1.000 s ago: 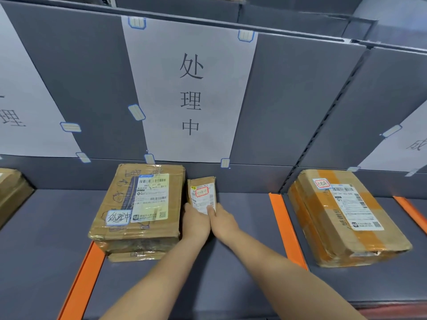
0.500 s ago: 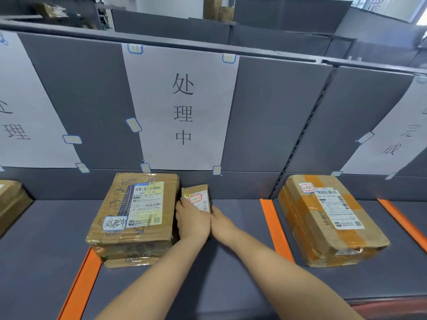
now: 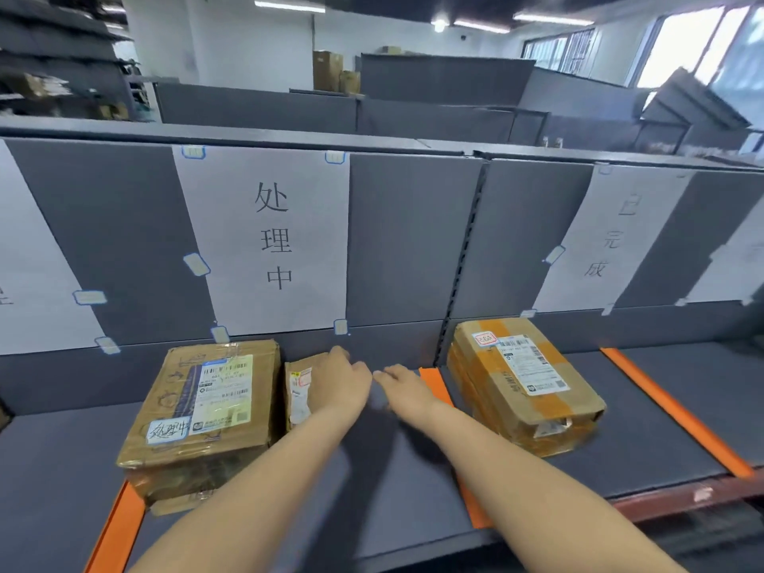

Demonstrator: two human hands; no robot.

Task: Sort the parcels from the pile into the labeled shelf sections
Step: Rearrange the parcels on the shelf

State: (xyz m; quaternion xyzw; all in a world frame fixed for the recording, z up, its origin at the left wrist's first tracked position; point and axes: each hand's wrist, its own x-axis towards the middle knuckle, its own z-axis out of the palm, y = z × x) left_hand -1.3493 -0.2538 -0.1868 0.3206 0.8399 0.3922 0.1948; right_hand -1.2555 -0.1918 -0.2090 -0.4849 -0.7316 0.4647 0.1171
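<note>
A small brown parcel (image 3: pixel 298 392) with a red-edged sticker stands on the grey shelf (image 3: pixel 62 457), in the section under the middle paper sign (image 3: pixel 273 237). It is right beside a large taped parcel (image 3: pixel 206 401). My left hand (image 3: pixel 341 380) lies over the small parcel's right side, fingers curled on it. My right hand (image 3: pixel 403 386) hovers just to the right, relaxed and holding nothing, apart from the parcel.
Orange strips (image 3: pixel 430 380) (image 3: pixel 678 411) (image 3: pixel 115 531) divide the shelf into sections. A brown parcel with orange tape (image 3: pixel 521 378) lies in the right section under another paper sign (image 3: pixel 607 241). Grey partitions and stacked boxes stand behind the shelf's back panel.
My right hand has let go of the small parcel and drawn off to the right. My left hand stays on it. The view has tilted upward, showing the room beyond.
</note>
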